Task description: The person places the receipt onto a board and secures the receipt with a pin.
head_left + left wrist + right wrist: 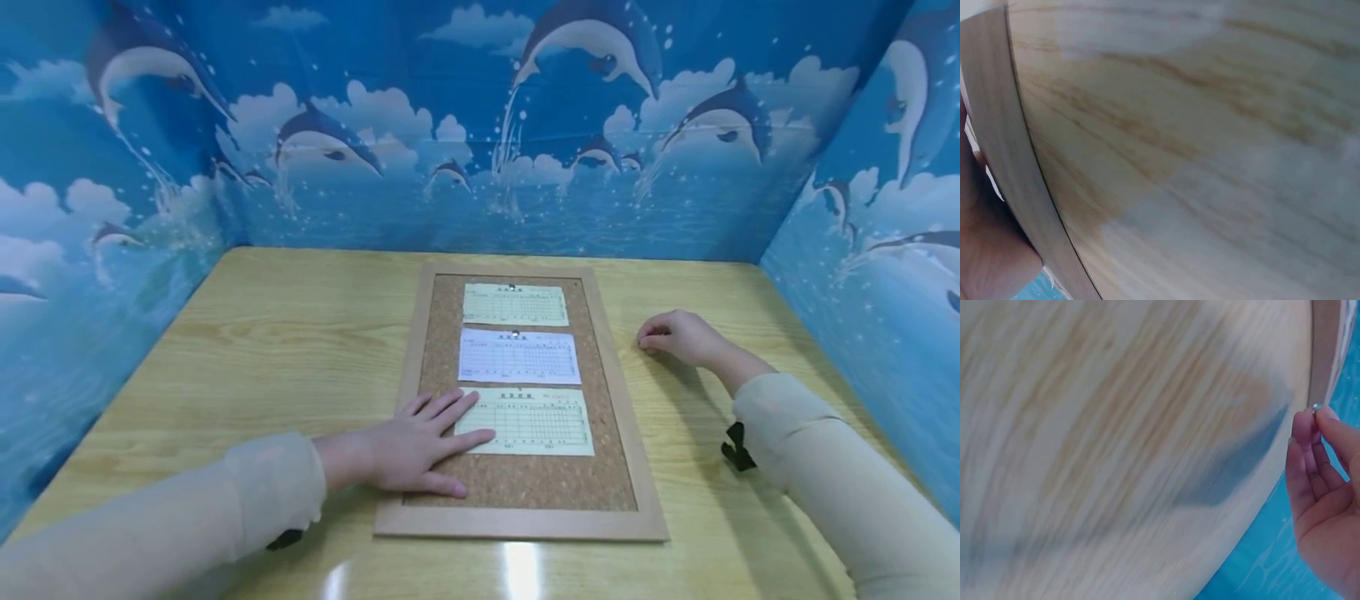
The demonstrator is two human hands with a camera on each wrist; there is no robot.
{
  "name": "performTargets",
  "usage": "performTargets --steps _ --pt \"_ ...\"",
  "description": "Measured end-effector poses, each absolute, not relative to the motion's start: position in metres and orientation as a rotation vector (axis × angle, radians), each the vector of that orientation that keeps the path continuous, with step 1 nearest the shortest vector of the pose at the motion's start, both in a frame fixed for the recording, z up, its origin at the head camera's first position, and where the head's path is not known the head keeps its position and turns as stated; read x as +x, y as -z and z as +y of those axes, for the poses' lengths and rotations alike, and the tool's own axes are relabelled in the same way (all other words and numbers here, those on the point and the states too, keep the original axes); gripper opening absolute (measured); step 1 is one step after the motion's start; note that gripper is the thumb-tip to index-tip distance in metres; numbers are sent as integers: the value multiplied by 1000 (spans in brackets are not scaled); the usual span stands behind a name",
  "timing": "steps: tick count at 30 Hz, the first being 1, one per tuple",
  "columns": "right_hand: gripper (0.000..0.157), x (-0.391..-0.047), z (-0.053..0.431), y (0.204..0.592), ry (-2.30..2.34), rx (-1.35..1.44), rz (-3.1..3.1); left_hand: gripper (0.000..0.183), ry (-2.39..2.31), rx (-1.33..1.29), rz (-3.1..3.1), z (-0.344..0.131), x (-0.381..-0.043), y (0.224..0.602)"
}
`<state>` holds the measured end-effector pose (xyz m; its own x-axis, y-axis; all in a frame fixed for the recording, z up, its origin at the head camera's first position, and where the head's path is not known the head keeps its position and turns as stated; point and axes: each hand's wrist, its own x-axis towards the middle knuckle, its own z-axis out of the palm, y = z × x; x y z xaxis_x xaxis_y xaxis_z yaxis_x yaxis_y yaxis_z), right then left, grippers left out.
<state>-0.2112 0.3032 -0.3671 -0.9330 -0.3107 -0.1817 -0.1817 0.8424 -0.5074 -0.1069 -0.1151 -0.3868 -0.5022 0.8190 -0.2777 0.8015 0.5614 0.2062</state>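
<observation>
A wood-framed cork board (517,487) lies on the table, bearing a column of three printed slips. The top slip (516,307) is pale green, the middle slip (519,357) white-lilac, the bottom slip (536,425) pale green. Silvery pushpins show at the upper edges of the top and middle slips. With fingers spread, my left hand (408,446) rests on the board's left side, fingertips over the bottom slip's left edge. Right of the frame, my right hand (686,337) pinches a small shiny pushpin (1316,407) between thumb and index finger.
The light wooden table (300,333) extends on both sides of the board. Blue dolphin-print cloth (480,167) walls it in at the back, left and right. Dark straps hang beneath both sleeves.
</observation>
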Motion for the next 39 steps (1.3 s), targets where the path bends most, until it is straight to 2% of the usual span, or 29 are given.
performTargets --steps 8,16,31,39 --pt "20 -209 284 367 1016 -290 2587 72 -85 1304 2447 -116 -105 384" --pt "21 -205 261 363 1184 -244 2414 73 -105 1309 2440 -116 -107 385" --pt "24 -196 232 362 1228 -341 2345 73 -71 1310 2452 -115 -108 387" --pt "21 -191 221 360 1206 -328 2314 73 -68 1329 2466 -114 -107 385"
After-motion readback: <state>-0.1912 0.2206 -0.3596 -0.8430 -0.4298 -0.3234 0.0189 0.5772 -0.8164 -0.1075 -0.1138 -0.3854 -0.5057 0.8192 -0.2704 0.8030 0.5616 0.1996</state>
